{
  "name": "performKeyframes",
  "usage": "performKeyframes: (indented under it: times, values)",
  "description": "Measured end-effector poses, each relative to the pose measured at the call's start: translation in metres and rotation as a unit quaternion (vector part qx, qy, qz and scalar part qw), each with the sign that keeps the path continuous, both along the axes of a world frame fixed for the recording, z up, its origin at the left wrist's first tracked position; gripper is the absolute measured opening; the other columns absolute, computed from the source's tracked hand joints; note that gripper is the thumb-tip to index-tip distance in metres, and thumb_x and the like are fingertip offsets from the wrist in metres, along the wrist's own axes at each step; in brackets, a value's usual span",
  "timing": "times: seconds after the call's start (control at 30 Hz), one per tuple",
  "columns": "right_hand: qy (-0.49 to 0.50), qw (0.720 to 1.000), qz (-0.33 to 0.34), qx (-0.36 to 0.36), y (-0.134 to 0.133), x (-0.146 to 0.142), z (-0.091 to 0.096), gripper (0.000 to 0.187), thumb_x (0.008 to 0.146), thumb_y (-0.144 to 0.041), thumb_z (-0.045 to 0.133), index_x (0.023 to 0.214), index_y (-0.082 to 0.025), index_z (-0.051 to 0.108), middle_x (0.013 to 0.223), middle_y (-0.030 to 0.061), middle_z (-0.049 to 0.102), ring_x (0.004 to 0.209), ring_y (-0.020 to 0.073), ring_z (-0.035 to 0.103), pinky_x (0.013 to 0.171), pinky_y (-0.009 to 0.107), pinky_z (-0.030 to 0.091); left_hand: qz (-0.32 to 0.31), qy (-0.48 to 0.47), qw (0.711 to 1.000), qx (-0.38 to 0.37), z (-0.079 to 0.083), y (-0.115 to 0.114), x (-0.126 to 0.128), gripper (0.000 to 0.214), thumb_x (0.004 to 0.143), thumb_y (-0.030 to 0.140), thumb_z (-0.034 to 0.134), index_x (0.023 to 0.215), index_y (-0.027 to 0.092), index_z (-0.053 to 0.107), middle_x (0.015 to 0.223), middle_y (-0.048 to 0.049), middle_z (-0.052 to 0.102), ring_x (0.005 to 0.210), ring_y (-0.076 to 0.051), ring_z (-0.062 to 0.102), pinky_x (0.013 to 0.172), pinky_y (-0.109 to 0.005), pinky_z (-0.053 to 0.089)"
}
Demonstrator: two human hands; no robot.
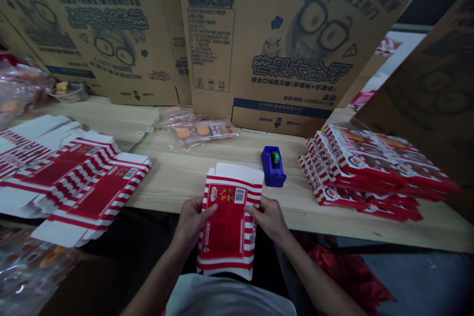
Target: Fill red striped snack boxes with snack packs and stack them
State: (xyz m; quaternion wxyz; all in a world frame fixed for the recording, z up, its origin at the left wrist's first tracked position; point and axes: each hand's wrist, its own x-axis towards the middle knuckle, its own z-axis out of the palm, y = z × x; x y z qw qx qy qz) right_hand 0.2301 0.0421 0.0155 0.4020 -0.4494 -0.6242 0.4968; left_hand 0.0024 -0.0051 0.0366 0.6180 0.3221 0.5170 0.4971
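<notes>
A red and white striped paper box point(224, 229) is held upright-tilted in front of me, just over the table's front edge. Its white top flaps stand open at the far end. My left hand point(190, 219) grips its left side, thumb on the red printed face. On the opposite side my right hand point(270, 217) holds the edge, thumb lying over the stripes. The fingers behind the box are hidden. Beyond it to the right stands a blue tape dispenser point(274, 173) with a green core, touched by neither hand.
Flat striped cartons point(99, 192) are stacked at left, overhanging the table edge. Filled striped packages point(370, 163) are piled at right. Clear snack packets point(203, 131) lie before large cardboard boxes point(266, 44). A plastic tub point(68, 91) sits back left; bagged snacks point(29, 271) lie below.
</notes>
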Motion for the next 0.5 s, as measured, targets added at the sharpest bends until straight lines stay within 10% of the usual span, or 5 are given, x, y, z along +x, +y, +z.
performKeyframes:
  times: [0.27,0.4,0.5]
  values:
    - [0.11,0.982,0.093,-0.123,-0.012,0.007,-0.03,0.036,0.071,-0.035,0.078,0.102,-0.021,0.066,0.096,0.0041,0.074,0.082,0.0221,0.07,0.076,0.034,0.056,0.032,-0.057,0.992,0.107,-0.012,0.002,0.001,0.059,0.071,0.028,0.079,0.126,0.022,0.057,0.118,-0.0098,0.069,0.104,-0.024,0.066,0.086,-0.032,0.054]
    - [0.12,0.99,-0.023,-0.074,-0.013,0.007,-0.033,0.069,0.069,-0.032,0.08,0.13,-0.029,0.047,0.114,0.0056,0.067,0.085,0.0184,0.069,0.077,0.033,0.056,0.031,-0.059,0.994,0.088,-0.022,0.001,-0.001,0.064,0.071,0.023,0.078,0.13,0.021,0.053,0.118,-0.0105,0.068,0.097,-0.022,0.068,0.083,-0.033,0.055]
    - [0.048,0.996,-0.071,-0.023,-0.004,0.009,-0.031,0.048,0.076,-0.037,0.073,0.12,-0.023,0.061,0.108,0.0071,0.068,0.081,0.0178,0.067,0.075,0.032,0.055,-0.01,-0.068,0.995,0.069,-0.024,0.0,-0.005,0.062,0.07,0.024,0.079,0.128,0.021,0.055,0.111,-0.0099,0.07,0.089,-0.022,0.069,0.079,-0.034,0.056]
